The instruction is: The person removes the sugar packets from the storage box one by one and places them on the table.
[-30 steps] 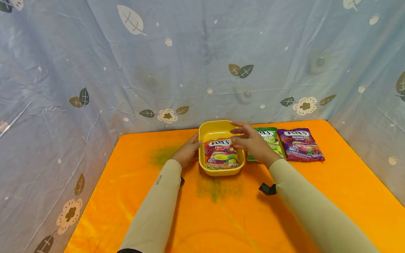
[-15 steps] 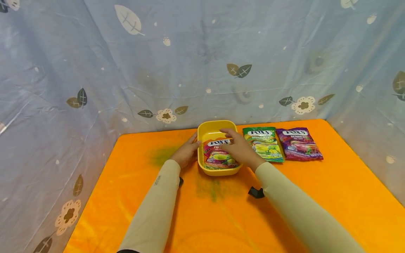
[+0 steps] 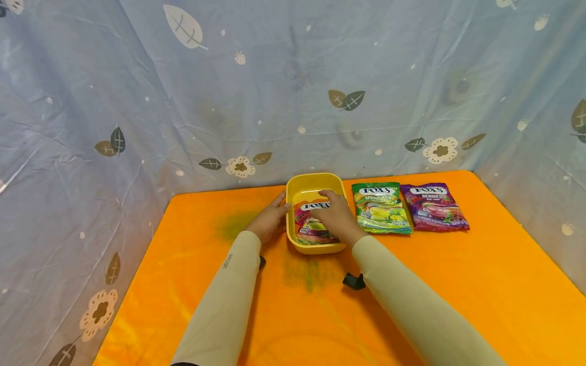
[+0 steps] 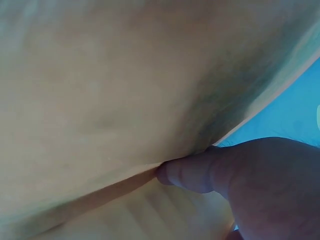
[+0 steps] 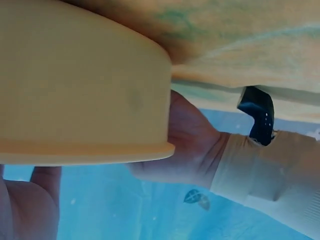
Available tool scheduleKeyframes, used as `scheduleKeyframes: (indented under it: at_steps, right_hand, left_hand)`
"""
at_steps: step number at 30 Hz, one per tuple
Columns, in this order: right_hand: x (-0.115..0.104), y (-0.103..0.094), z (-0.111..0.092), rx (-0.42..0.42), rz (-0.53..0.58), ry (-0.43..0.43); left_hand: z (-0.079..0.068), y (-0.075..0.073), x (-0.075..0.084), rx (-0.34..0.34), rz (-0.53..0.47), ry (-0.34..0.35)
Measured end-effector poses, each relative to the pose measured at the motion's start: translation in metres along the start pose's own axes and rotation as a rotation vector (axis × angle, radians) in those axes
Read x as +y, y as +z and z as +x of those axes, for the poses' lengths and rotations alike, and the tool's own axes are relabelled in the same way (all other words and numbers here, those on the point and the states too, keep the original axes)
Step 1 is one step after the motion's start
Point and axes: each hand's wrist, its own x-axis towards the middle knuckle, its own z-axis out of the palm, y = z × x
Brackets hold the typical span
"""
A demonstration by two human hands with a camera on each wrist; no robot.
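A yellow plastic tub [image 3: 320, 249] stands near the back edge of the table. In it lies a red and orange Fox's Fruits candy bag [image 3: 308, 235], partly covered by my right hand. My left hand [image 3: 269, 219] holds the tub's left side, fingers along the outer wall and the thumb [image 4: 195, 172] at the rim. My right hand [image 3: 338, 217] reaches over the tub's right side, thumb and index finger spread apart above the bag. From the right wrist, the tub's outer wall [image 5: 85, 85] fills the upper left, with right-hand fingers past its rim.
Right of the tub, a green Fox's Spring Tea candy bag [image 3: 382, 208] lies flat beside a purple Fox's Berries bag [image 3: 436, 208]. The table has an orange cover [image 3: 293, 315]. Pale blue patterned curtains [image 3: 293, 101] rise close behind and at both sides.
My right hand has moved left and inward from the tub's right rim to above the Fruits bag, uncovering the green bag. My left hand has stayed at the tub's left side.
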Motion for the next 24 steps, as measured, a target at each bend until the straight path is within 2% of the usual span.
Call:
scheduleKeyframes:
  at_steps: [6, 13, 19, 24]
  right_hand:
    - [-0.0006, 0.0035, 0.0020, 0.005, 0.117, 0.049]
    - [0.0018, 0.0045, 0.0063, -0.063, 0.247, 0.101]
    - [0.0049, 0.0029, 0.0087, -0.175, 0.254, 0.098]
    - [0.0066, 0.0026, 0.0091, -0.209, 0.254, 0.082]
  left_hand:
    - [0.0005, 0.0002, 0.0005, 0.007, 0.001, -0.002]
    - [0.0001, 0.0005, -0.0002, -0.010, -0.005, 0.009]
    - [-0.0011, 0.0005, 0.0004, -0.010, -0.005, 0.007]
    - [-0.0027, 0.0000, 0.0009, 0.006, 0.016, -0.009]
